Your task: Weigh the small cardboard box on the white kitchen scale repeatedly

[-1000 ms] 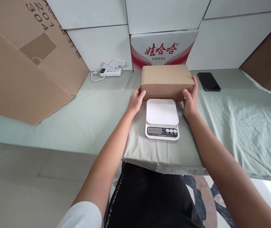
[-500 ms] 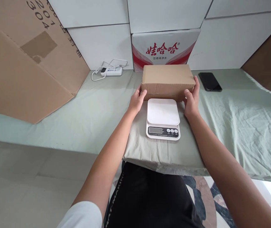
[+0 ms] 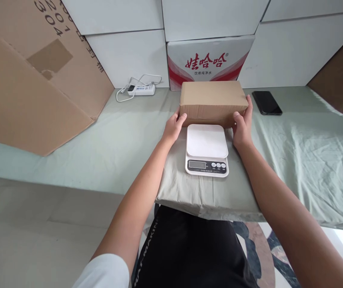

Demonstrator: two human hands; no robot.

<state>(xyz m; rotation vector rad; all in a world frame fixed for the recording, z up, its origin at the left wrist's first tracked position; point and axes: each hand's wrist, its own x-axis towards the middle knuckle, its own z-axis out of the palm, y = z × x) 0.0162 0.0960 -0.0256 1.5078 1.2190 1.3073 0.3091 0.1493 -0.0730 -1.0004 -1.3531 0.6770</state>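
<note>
— Where is the brown cardboard box [image 3: 213,102]?
— On the cloth-covered worktop [image 3: 123,144], just behind the white kitchen scale [image 3: 206,150].
— And the hands?
— The left hand [image 3: 173,129] presses its left end, the right hand [image 3: 242,126] its right end; fingers [image 3: 248,106] wrapped on the box.
— Around it?
— A red-and-white carton [image 3: 209,60] behind, a black phone [image 3: 266,103] right, a power strip [image 3: 141,89] left.

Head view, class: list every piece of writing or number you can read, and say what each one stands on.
"娃哈哈" in red, with "饮用纯净水" beneath it: white and red carton behind the brown box.
"304", with a partly cut-off "201" above: large leaning cardboard sheet.
White lettering: black shorts; partly hidden, unreadable.
Button labels and display: kitchen scale; too small to read.
</note>
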